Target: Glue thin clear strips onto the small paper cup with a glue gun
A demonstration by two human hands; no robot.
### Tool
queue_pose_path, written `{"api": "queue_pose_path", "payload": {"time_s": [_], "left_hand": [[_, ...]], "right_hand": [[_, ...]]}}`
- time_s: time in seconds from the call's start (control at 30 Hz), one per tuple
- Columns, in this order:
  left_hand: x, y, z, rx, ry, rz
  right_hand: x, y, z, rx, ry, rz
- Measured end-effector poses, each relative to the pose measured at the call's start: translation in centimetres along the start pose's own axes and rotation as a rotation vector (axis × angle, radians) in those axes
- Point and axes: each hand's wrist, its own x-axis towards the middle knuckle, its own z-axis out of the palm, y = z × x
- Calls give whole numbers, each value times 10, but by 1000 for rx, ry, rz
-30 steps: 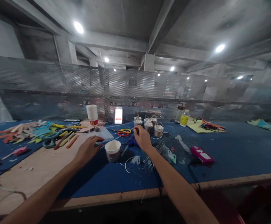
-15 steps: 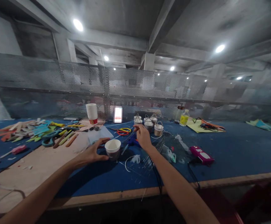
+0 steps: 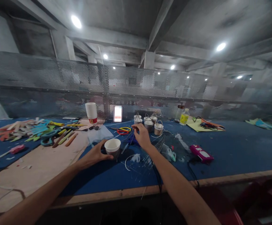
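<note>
A white paper cup [image 3: 112, 147], its lower part wrapped in a darker band, stands upright on the blue table. My left hand [image 3: 99, 153] is closed round its left side, thumb across the front and fingers behind. To the right and farther back, my right hand [image 3: 142, 136] is held with thumb and fingertips together in a pinch. Whatever may be between those fingertips is too small to make out. Under it lies a blue tool [image 3: 133, 139], partly hidden by the hand. Red-and-yellow-handled scissors [image 3: 124, 130] lie just beyond.
Several small cups with wire handles [image 3: 158, 128] stand behind my right hand. Loose thin wires [image 3: 150, 159] lie near the front. A stack of paper cups [image 3: 91, 112] is at back left, colourful strips [image 3: 21, 129] farther left. A magenta box [image 3: 200, 153] sits right, a yellow-labelled bottle [image 3: 184, 117] behind.
My left hand has closed in on the cup, its thumb now across the front. My right hand's fingertips have drawn together and shifted slightly left. The view has shifted a little.
</note>
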Motion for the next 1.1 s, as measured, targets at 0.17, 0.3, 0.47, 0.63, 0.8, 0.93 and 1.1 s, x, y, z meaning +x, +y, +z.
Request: {"api": "queue_pose_path", "payload": {"time_s": [0.17,0.3,0.47,0.63,0.8,0.93,1.1], "left_hand": [[0,-2,0,-21,-2,12],[0,-2,1,-31,15,7],[0,-1,1,-20,7,12],[-2,5,0,-29,13,18],[-3,7,0,-49,16,12],[0,1,-2,-36,-9,48],[-1,-6,-6,-28,-85,91]], "right_hand": [[0,-2,0,13,-7,-7],[0,-4,-2,8,-26,4],[0,-3,-1,18,-22,3],[0,-1,0,26,-24,1],[0,-3,0,32,-33,-5],[0,-4,0,29,-34,-6],[0,-4,-1,8,-41,-9]]}}
